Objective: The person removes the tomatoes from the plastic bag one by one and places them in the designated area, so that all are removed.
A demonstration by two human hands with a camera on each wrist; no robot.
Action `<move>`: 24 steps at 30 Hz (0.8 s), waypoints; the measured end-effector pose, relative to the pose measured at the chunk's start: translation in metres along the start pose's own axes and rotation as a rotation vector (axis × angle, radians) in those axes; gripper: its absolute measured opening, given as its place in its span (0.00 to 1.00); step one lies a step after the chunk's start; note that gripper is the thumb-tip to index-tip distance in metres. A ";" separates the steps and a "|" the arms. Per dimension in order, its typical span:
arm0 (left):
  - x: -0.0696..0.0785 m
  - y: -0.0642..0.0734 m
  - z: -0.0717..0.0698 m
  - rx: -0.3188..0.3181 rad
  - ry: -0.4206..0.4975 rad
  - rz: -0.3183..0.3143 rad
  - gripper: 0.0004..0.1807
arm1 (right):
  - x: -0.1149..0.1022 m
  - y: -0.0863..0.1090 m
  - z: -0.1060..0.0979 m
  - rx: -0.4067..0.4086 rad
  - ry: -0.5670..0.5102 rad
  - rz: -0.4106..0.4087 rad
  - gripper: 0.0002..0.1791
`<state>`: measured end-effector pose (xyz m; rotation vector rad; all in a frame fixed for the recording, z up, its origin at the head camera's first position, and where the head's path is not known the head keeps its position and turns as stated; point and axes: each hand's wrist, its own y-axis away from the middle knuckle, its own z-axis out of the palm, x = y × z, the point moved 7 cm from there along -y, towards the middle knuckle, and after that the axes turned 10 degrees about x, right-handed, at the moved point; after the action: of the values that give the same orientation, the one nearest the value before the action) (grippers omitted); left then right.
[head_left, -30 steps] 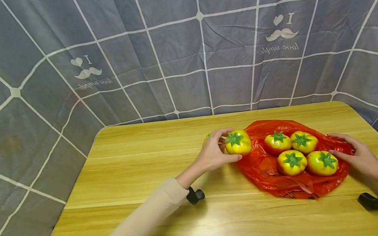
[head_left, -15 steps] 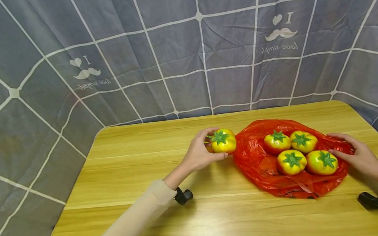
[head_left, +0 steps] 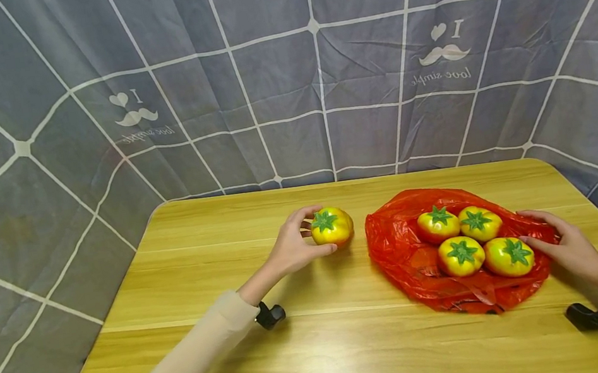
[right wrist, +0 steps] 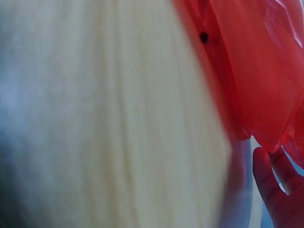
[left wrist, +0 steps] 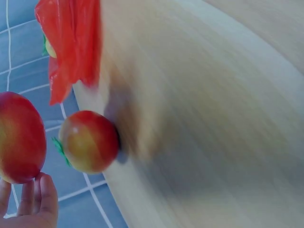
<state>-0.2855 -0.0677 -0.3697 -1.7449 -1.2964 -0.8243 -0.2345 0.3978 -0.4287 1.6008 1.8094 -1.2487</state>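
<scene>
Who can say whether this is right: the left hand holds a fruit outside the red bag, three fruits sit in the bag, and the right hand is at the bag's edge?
The count is wrong: the head view shows four fruits in the bag, not three. The left hand does hold another fruit outside it, and the right hand is at its edge.

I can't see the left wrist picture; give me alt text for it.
The left hand, lower left, holds a red-yellow fruit that the frame's left edge cuts off. Just right of it, a second fruit with green leaves rests on the wooden table, which appears tilted; a red bag is at upper left, before a blue-grey curtain.
</scene>
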 end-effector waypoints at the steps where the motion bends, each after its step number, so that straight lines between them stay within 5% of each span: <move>1: -0.002 0.001 -0.002 0.003 -0.006 -0.007 0.40 | 0.000 0.000 0.000 -0.002 -0.003 0.004 0.28; 24: -0.049 0.013 -0.035 0.051 -0.077 -0.061 0.41 | 0.003 0.001 -0.001 -0.007 -0.004 0.014 0.28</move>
<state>-0.2876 -0.1230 -0.3978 -1.7185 -1.4157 -0.7583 -0.2345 0.4003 -0.4312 1.6029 1.7954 -1.2374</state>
